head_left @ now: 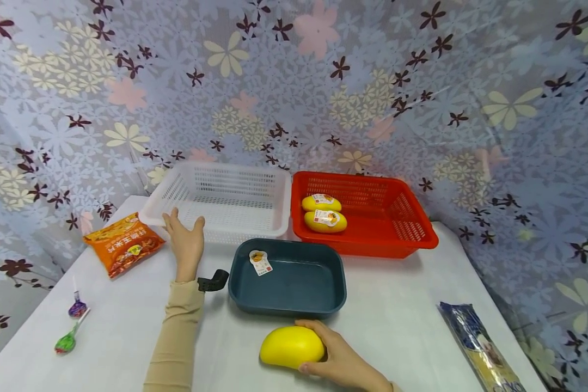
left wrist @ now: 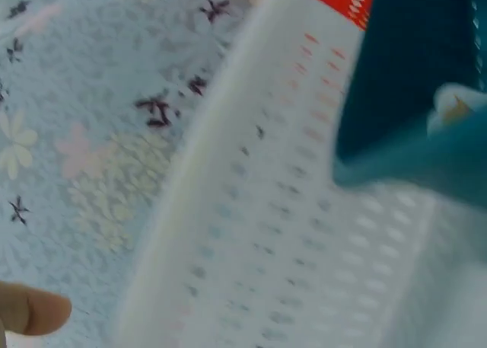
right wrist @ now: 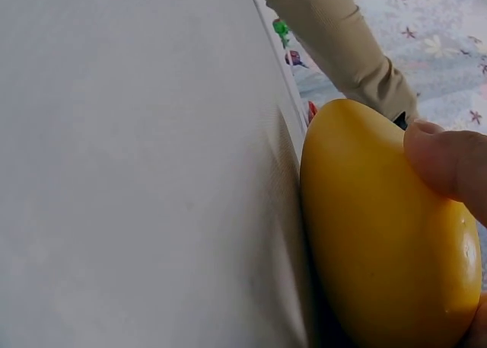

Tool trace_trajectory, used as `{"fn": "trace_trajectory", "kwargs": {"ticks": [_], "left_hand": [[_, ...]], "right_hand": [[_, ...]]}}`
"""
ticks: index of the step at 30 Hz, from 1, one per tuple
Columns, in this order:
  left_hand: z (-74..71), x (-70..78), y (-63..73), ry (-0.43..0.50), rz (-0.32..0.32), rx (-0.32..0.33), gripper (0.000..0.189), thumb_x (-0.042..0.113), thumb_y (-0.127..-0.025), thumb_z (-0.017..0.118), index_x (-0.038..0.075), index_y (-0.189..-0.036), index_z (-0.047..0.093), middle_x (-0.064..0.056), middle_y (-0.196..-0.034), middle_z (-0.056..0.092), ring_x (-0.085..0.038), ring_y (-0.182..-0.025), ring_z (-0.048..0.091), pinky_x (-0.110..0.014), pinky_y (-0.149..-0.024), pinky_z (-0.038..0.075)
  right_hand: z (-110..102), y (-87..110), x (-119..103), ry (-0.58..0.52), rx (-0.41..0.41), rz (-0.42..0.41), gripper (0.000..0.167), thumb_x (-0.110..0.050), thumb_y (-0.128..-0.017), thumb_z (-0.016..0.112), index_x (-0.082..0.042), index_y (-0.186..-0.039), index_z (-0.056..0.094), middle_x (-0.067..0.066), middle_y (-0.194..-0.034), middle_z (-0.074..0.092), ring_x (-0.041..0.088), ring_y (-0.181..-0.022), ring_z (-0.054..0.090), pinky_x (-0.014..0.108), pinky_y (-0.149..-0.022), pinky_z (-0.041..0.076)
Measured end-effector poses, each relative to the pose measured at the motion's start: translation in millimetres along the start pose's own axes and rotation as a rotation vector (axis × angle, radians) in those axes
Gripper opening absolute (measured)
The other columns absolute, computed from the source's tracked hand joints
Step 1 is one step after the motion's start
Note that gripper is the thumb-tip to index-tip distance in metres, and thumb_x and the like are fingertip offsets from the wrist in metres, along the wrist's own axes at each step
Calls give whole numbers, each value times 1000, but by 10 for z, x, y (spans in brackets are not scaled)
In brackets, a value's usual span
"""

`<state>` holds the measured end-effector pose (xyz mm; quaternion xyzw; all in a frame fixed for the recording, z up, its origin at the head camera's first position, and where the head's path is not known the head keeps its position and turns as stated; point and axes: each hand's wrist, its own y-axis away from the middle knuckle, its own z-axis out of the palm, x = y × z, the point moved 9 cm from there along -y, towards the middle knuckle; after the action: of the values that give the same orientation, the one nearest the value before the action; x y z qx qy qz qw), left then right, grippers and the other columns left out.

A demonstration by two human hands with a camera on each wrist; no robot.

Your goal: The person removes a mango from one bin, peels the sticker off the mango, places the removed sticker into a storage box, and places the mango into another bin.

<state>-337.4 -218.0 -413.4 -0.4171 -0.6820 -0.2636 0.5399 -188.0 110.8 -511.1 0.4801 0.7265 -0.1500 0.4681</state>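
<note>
My right hand (head_left: 340, 354) grips a smooth yellow mango (head_left: 291, 347) near the front of the table, fingers along the far side and thumb along the near side. In the right wrist view the mango (right wrist: 380, 226) lies close along the white cloth, with the thumb on it. My left hand (head_left: 187, 245) reaches up at the front left corner of the white plastic basket (head_left: 235, 235), fingers apart and nothing between them. Just in front of both baskets sits a dark teal tray (head_left: 294, 288) with a loose mango sticker (head_left: 261, 263) inside.
A red basket (head_left: 362, 247) at the back holds two labelled mangoes (head_left: 325, 221). An orange snack bag (head_left: 124, 245) lies left of the white basket. Two lollipops (head_left: 66, 342) lie at the front left. A blue and yellow packet (head_left: 480, 345) lies near the right edge.
</note>
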Motion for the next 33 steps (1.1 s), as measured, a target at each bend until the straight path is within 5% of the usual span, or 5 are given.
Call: {"fn": "trace_trajectory", "kwargs": {"ticks": [9,18,23,29,33], "left_hand": [[67,-93,7,-22,27,8,90,28,-92,58,-4,-153,-1,-17,-161,-19,-37,-150,-6,-51,-120,17],[95,-95,-18,-22,51,17,98,24,-89,64,-3,-153,-5,-18,-161,-19,-38,-150,-2,-50,-119,20],[103,-100,-7,-21,59,37,100,23,-87,67,-4,-153,-3,-20,-161,-15,-38,-150,1,-49,-120,18],[99,-79,-5,-28,67,51,100,25,-87,68,-5,-153,-1,-20,-162,-13,-41,-149,-4,-51,-121,13],[48,-62,-9,-30,85,91,100,24,-84,70,-7,-152,3,-22,-161,-9,-45,-147,-7,-52,-121,9]], "right_hand": [[26,-20,-93,-11,-29,-5,70,-44,-80,76,-27,-141,44,-1,-138,50,20,-109,48,49,-96,42],[-392,-183,-788,-66,-22,-227,67,-29,-82,75,-23,-142,45,-1,-139,52,20,-112,50,36,-96,45],[-841,-471,-1145,-32,94,-329,68,-27,-85,74,-20,-144,42,7,-140,51,25,-109,52,38,-94,48],[-1238,-1015,-1283,-57,191,-307,66,-26,-87,71,-19,-146,41,8,-141,48,27,-112,53,41,-99,47],[-1307,-1381,-1335,-71,212,-295,65,-24,-90,68,-18,-147,39,10,-141,46,29,-114,51,43,-99,45]]}}
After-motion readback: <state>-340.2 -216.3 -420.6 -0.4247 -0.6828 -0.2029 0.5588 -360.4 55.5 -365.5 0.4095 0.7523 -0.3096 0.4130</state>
